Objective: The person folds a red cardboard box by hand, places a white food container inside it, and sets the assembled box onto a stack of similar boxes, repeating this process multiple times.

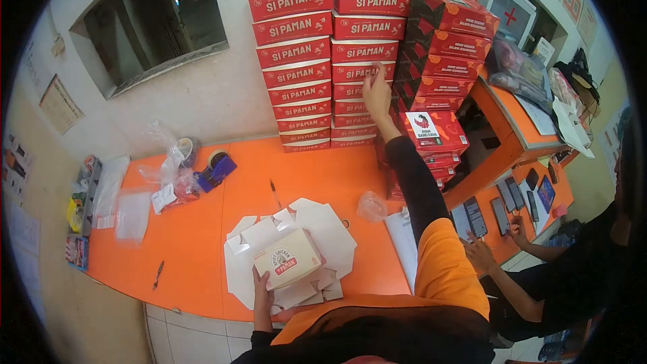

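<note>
My left hand (262,288) grips the near left corner of a cream and red folded box (288,261), held above several flat white unfolded box sheets (331,230) on the orange table (168,249). My right arm reaches forward, and my right hand (378,87) is raised in front of the right-hand column of red and white boxes (369,3). Its fingers are partly spread, with nothing seen between them. Beside that column stands another column (301,1) of the same boxes, against the wall.
Darker red boxes (461,15) rise right of the columns. A blue tape dispenser (216,172), plastic bags (133,216) and pens (158,275) lie at the left. At the right, another person's hands (480,254) are near several phones (500,216).
</note>
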### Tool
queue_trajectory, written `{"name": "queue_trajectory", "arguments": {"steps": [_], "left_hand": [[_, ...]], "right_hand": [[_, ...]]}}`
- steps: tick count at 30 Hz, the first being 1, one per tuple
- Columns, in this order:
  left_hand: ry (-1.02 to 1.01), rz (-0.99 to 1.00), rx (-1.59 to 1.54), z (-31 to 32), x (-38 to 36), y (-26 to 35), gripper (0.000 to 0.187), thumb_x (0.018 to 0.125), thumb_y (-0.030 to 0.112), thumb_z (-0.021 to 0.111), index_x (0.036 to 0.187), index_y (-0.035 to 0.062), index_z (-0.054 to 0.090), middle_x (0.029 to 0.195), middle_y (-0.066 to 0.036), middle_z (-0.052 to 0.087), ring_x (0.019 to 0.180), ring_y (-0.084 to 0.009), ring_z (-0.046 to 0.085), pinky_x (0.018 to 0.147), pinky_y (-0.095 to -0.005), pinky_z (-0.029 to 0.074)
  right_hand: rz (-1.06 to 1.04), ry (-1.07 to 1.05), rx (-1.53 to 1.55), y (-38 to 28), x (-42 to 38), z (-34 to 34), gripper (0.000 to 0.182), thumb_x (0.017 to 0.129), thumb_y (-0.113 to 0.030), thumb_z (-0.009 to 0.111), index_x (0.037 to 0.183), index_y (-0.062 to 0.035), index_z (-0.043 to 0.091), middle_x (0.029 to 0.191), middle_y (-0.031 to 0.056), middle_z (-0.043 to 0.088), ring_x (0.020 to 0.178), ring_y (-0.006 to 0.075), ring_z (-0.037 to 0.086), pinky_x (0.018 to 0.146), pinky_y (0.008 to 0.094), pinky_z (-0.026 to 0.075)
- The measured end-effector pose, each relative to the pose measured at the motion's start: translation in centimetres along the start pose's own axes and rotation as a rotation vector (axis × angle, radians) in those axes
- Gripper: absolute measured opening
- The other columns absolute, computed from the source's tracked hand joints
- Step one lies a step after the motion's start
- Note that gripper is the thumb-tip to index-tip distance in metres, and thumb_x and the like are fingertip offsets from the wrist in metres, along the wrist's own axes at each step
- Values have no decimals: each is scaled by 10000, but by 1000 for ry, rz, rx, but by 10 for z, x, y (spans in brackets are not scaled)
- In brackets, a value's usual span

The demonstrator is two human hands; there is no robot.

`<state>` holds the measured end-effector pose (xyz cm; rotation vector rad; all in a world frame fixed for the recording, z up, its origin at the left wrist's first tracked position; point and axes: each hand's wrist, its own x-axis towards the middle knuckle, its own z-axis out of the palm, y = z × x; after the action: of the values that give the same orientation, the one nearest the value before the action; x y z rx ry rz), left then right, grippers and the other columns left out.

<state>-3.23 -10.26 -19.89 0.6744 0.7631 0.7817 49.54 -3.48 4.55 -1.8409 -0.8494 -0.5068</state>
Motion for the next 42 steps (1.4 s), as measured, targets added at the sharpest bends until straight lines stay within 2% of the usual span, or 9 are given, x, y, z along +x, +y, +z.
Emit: {"name": "queue_trajectory", "arguments": {"steps": [10,13,16,22,28,31,34,37,42], "left_hand": [[-11,-23,-60,3,-3,5,657,847,104,535,1415,92,204,1300,-122,423,1186,-253,444,956,-368,414],[-7,-22,-36,-3,1,1,661,850,112,536,1417,94,198,1310,-122,417,1195,-251,436,965,-374,404],[-18,-17,-45,-3,1,0,658,858,123,530,1420,97,191,1313,-124,414,1193,-250,437,965,-370,403],[-28,-21,-31,2,-3,6,652,867,125,512,1427,100,179,1309,-127,417,1188,-249,440,965,-365,403],[-3,-18,-27,-1,0,2,648,860,113,511,1422,94,189,1312,-131,413,1188,-250,441,964,-367,406],[2,-41,-45,2,-1,5,652,858,111,514,1422,94,188,1316,-131,410,1193,-253,438,968,-369,404],[-5,-40,-56,-2,1,3,661,854,108,519,1423,95,184,1317,-132,409,1195,-254,437,970,-373,403],[0,-42,-65,-3,0,2,670,855,117,529,1426,93,179,1318,-129,409,1196,-251,438,971,-373,404],[-5,-42,-89,-4,1,1,639,868,128,532,1415,98,204,1317,-120,413,1189,-254,449,968,-379,411]], "right_hand": [[123,-86,-30,32,-34,16,376,889,-186,480,1257,-151,405,756,227,626,738,431,608,643,510,450],[37,-103,-28,44,-41,21,346,890,-195,481,1229,-150,426,742,240,620,748,442,603,647,518,450],[127,-109,-76,44,-47,23,281,888,-218,486,1154,-128,495,745,246,621,751,439,605,651,523,455],[104,-241,-247,60,-63,34,250,877,-219,476,1075,-130,599,753,211,642,740,392,631,675,491,494],[174,-143,-283,74,-80,49,239,865,-225,494,1018,-98,626,759,198,647,761,382,634,683,475,506],[112,-276,-307,95,-93,55,249,866,-219,494,1041,-84,609,758,218,640,755,385,633,678,482,503],[116,-290,-270,111,-102,65,264,874,-262,496,1097,-158,592,790,229,633,785,409,621,686,502,486],[220,-317,-222,101,-109,60,244,875,-269,498,1031,-128,621,801,227,636,786,408,622,692,509,484],[209,-355,-351,99,-122,66,245,883,-228,486,944,-49,641,799,216,639,789,403,622,690,497,476]]}}
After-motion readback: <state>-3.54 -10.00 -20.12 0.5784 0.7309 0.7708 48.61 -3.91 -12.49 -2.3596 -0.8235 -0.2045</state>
